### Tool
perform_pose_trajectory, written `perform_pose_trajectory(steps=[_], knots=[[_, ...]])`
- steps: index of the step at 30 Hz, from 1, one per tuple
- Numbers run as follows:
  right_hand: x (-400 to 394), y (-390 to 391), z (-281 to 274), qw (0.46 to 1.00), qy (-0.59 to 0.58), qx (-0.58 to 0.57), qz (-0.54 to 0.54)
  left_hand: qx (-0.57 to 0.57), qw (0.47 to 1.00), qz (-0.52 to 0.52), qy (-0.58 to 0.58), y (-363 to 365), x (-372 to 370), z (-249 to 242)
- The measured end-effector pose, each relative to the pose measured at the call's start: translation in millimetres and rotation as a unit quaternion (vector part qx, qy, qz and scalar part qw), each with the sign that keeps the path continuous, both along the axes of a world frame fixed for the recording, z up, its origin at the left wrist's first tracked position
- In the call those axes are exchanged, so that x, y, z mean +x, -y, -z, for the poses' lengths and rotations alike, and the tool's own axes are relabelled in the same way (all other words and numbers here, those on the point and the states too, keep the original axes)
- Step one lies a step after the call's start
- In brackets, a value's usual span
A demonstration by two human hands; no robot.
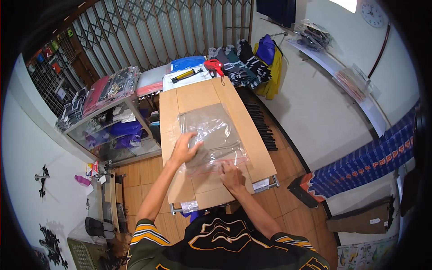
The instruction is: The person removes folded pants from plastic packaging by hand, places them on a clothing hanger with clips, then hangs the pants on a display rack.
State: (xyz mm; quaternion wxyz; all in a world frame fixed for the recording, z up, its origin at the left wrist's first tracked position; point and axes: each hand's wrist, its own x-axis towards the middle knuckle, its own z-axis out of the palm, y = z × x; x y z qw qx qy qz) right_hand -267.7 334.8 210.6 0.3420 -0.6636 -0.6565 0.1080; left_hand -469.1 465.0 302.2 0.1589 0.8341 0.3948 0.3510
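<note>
A clear plastic bag (211, 130) with grey-brown folded cloth inside lies flat on the cardboard-covered table (182, 193). Red lines run across the bag's near end. My left hand (183, 148) rests at the bag's left side, its thumb and fingers apart and nothing held between them. At the near edge, by the red lines, my right hand (232, 175) has its fingers bent together on the plastic and pinches the bag's edge.
Beyond the table's far edge lie a yellow pump (183, 75), a red tool (214, 67) and striped gloves (243, 63). A glass cabinet (108, 130) with packed garments stands left. Boxes in blue wrap (360, 162) stand right.
</note>
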Motion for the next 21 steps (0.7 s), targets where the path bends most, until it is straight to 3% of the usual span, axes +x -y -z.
perform_pose_trajectory(steps=[2,6,7,10,12,14,15,17,21], knots=[[-14,-15,0,0.994,-0.021,0.101,-0.022,-0.047,0.995,-0.063,-0.054,-38,-3,20],[-29,-37,1,0.998,0.037,0.038,-0.026,-0.035,0.986,-0.112,-0.119,-108,-7,62],[-26,-41,5,0.999,-0.015,-0.030,-0.036,-0.053,0.980,-0.145,-0.129,-119,-6,64],[-25,-47,11,0.996,0.025,-0.074,-0.032,-0.124,0.965,-0.179,-0.146,-155,-11,76],[-22,-49,14,0.998,0.000,-0.065,-0.018,-0.195,0.934,-0.230,-0.192,-164,-10,76],[-20,-55,20,0.986,-0.128,-0.105,-0.034,-0.200,0.934,-0.229,-0.190,-174,-9,78],[-21,-52,15,0.985,-0.128,-0.107,-0.033,-0.218,0.927,-0.230,-0.202,-176,-9,76],[-21,-40,-4,0.999,-0.036,-0.012,0.000,-0.236,0.919,-0.232,-0.215,-182,-11,74],[-15,-27,17,0.998,0.055,0.028,-0.011,-0.243,0.914,-0.203,-0.253,-188,-12,74]])
